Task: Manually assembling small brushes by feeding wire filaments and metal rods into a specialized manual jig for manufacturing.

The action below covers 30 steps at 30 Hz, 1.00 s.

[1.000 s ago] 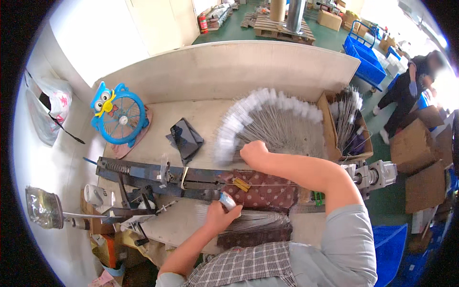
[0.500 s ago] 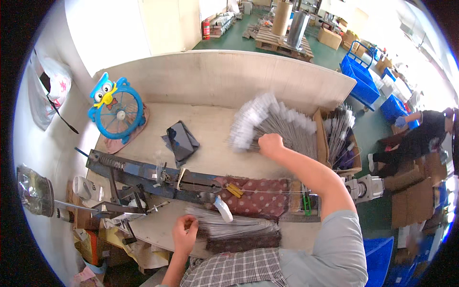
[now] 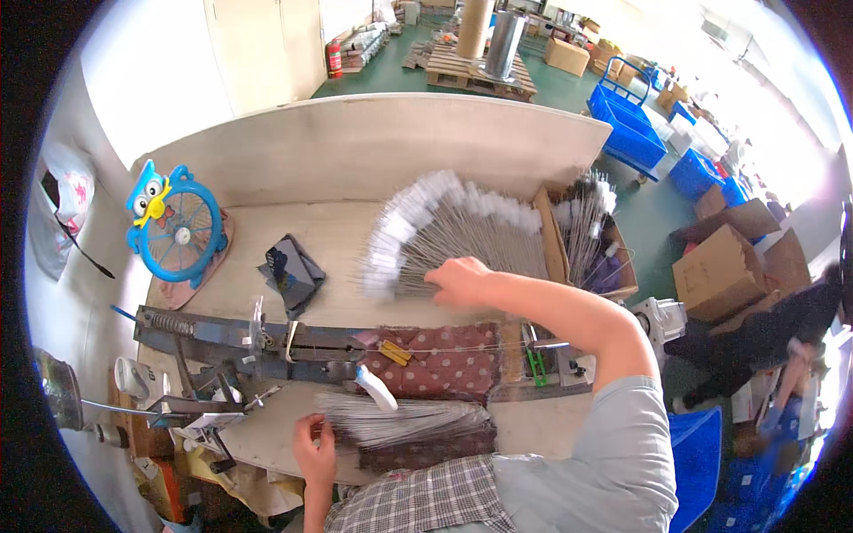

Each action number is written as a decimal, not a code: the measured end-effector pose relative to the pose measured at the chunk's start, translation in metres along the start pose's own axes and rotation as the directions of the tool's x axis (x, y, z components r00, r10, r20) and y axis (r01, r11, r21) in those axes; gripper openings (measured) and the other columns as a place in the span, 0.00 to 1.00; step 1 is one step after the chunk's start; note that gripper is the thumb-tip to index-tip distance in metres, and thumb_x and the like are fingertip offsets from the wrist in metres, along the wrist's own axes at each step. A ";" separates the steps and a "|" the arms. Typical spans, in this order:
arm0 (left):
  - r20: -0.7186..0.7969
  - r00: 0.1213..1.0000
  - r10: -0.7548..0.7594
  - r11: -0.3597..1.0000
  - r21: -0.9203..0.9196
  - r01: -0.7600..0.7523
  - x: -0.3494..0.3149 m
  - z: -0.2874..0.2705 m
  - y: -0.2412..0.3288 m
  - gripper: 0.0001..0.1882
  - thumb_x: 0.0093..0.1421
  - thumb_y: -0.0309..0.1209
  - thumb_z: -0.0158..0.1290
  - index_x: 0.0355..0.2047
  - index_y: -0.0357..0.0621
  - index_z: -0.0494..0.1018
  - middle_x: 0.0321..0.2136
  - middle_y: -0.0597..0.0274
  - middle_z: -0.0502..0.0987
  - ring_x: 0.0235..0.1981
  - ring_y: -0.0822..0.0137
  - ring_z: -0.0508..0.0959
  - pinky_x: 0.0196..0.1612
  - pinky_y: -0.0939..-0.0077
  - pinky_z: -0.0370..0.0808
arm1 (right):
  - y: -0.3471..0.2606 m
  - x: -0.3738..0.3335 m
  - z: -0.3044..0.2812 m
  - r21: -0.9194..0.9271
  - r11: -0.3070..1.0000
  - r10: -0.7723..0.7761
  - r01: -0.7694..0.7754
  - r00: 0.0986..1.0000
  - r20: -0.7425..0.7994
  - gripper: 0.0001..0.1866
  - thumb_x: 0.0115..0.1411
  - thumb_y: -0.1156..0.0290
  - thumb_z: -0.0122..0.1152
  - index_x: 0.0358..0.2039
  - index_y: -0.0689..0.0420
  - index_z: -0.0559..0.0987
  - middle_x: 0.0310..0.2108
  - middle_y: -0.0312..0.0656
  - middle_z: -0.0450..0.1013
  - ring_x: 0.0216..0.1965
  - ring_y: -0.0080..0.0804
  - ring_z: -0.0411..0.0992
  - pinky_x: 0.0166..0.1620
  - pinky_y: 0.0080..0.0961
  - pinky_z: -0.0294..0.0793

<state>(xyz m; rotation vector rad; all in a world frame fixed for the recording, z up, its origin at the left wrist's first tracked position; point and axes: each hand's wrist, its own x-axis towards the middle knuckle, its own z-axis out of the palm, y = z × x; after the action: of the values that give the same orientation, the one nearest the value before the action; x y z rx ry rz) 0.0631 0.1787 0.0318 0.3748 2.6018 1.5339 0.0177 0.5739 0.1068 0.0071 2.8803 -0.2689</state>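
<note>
My right hand (image 3: 458,281) is closed at the near edge of a fanned pile of thin wire-stemmed brushes (image 3: 484,235) with white tips. It seems to grip a stem whose white end blurs at the pile's left side. Low on the left, my left hand (image 3: 315,441) has its fingers curled together beside the left end of a bundle of bare grey wires (image 3: 418,421). Whatever those fingers pinch is too small to make out. A white bottle-like piece (image 3: 378,389) lies across the bundle. Behind it runs a long metal bench fixture (image 3: 204,339) with a spring and clamps.
A blue cartoon fan (image 3: 182,233) and a dark folded packet (image 3: 291,274) sit on the left of the table. A cardboard box (image 3: 555,235) of more brushes stands right of the pile. Yellow-handled tool (image 3: 395,353) rests on dotted cloth (image 3: 453,373). Another person (image 3: 755,364) is at far right.
The whole view has shifted, so the table appears further left. My right hand stays over the pile's near edge, and my left hand stays by the wire bundle. The other person has moved lower in view.
</note>
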 end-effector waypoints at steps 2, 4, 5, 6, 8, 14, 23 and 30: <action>-0.067 0.995 0.073 0.995 0.070 -0.068 -0.001 -0.003 -0.006 0.09 0.57 0.27 0.52 0.36 0.36 0.70 0.32 0.57 0.72 0.31 0.65 0.74 0.35 0.73 0.71 | 0.014 -0.007 -0.016 0.050 0.995 0.093 -0.091 0.995 -0.045 0.12 0.51 0.63 0.55 0.34 0.51 0.80 0.33 0.45 0.77 0.39 0.45 0.75 0.42 0.39 0.74; -0.079 0.996 0.045 0.997 0.059 -0.041 -0.005 -0.009 -0.008 0.09 0.56 0.27 0.52 0.37 0.36 0.70 0.33 0.57 0.72 0.31 0.65 0.73 0.35 0.73 0.71 | 0.040 -0.011 -0.028 0.146 0.964 0.246 -0.225 0.958 -0.147 0.13 0.52 0.61 0.53 0.35 0.48 0.80 0.34 0.44 0.77 0.40 0.45 0.74 0.43 0.39 0.73; -0.087 0.995 0.037 0.998 0.056 -0.032 -0.004 -0.009 -0.008 0.09 0.56 0.27 0.51 0.37 0.36 0.70 0.33 0.57 0.72 0.32 0.65 0.73 0.36 0.73 0.71 | 0.068 -0.018 -0.027 0.198 0.939 0.321 -0.282 0.925 -0.204 0.13 0.52 0.60 0.52 0.35 0.48 0.81 0.35 0.44 0.77 0.39 0.45 0.74 0.43 0.39 0.74; -0.076 0.996 0.036 0.998 0.045 -0.033 -0.003 -0.009 -0.009 0.09 0.56 0.27 0.51 0.37 0.36 0.70 0.33 0.57 0.72 0.32 0.65 0.73 0.36 0.73 0.71 | 0.096 -0.022 -0.024 0.136 0.937 0.346 -0.323 0.911 -0.225 0.13 0.51 0.61 0.52 0.33 0.48 0.81 0.35 0.44 0.76 0.39 0.45 0.74 0.42 0.39 0.74; -0.102 0.994 0.035 0.999 0.044 -0.030 -0.003 -0.010 -0.013 0.08 0.57 0.26 0.51 0.37 0.37 0.70 0.34 0.58 0.72 0.32 0.65 0.73 0.36 0.73 0.70 | 0.127 -0.033 -0.022 0.066 0.933 0.359 -0.354 0.901 -0.242 0.12 0.51 0.61 0.53 0.32 0.49 0.81 0.35 0.44 0.76 0.39 0.45 0.74 0.42 0.39 0.74; -0.121 0.993 -0.018 0.999 0.034 0.022 -0.002 -0.014 -0.014 0.07 0.56 0.24 0.51 0.35 0.37 0.70 0.32 0.59 0.71 0.32 0.67 0.71 0.37 0.76 0.69 | 0.127 -0.036 -0.023 0.063 0.850 0.526 -0.523 0.836 -0.155 0.12 0.49 0.64 0.56 0.33 0.52 0.82 0.35 0.46 0.77 0.37 0.46 0.75 0.41 0.41 0.75; -0.127 0.992 -0.017 1.000 0.017 0.019 -0.008 -0.016 -0.024 0.06 0.55 0.24 0.51 0.33 0.36 0.70 0.31 0.57 0.72 0.30 0.65 0.72 0.34 0.75 0.70 | 0.149 -0.027 0.026 -0.038 0.688 0.724 -0.725 0.680 0.117 0.22 0.49 0.59 0.54 0.39 0.60 0.79 0.44 0.52 0.74 0.47 0.45 0.72 0.50 0.34 0.72; -0.141 0.989 -0.034 0.999 0.002 0.035 -0.002 -0.013 -0.019 0.05 0.54 0.23 0.51 0.31 0.36 0.71 0.31 0.56 0.72 0.29 0.65 0.72 0.34 0.75 0.70 | 0.184 -0.033 0.037 0.282 0.615 0.665 -0.736 0.677 0.315 0.23 0.49 0.62 0.65 0.42 0.65 0.77 0.39 0.49 0.74 0.43 0.44 0.72 0.43 0.44 0.73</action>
<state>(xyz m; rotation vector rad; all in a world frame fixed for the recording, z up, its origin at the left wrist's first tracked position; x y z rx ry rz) 0.0595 0.1583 0.0210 0.2282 2.7014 1.5986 0.0635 0.7488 0.0459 1.1125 2.3404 -0.6272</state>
